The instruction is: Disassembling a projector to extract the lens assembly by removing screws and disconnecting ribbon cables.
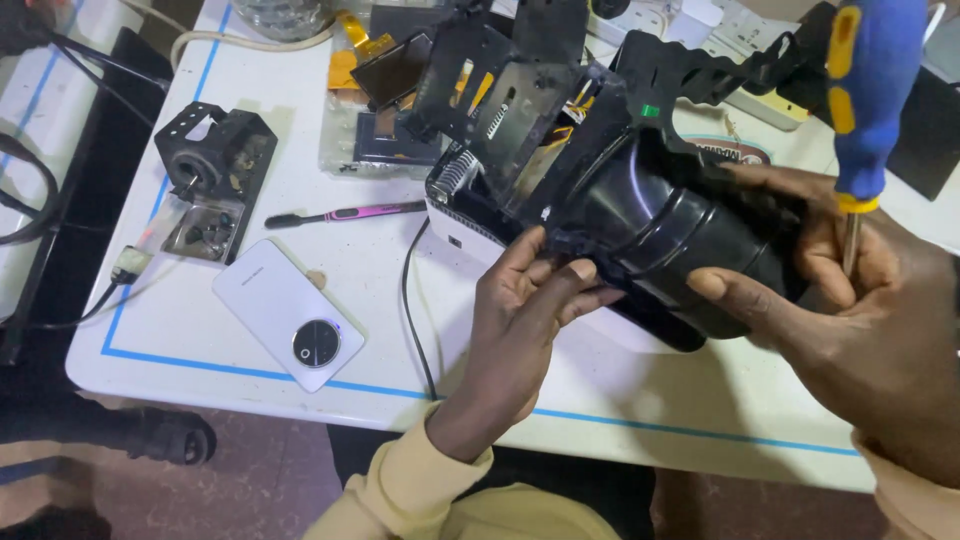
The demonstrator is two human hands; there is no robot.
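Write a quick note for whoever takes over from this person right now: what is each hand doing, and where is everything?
Left hand: grips the black camera body by its lower edge.
Right hand: supports the camera's lens end and holds a blue-and-yellow screwdriver, tip down.
Done: the casing is open, inner frame exposed.
On the white table: a removed black part, a purple-handled brush, a white phone.
Left: cannot tell which screws remain.

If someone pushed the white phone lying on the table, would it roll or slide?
The white phone would probably slide, not roll: it is flat and lies face down on the smooth table. It looks stiff and glossy, so likely slippery to pick up, and it sits near the table's edge.
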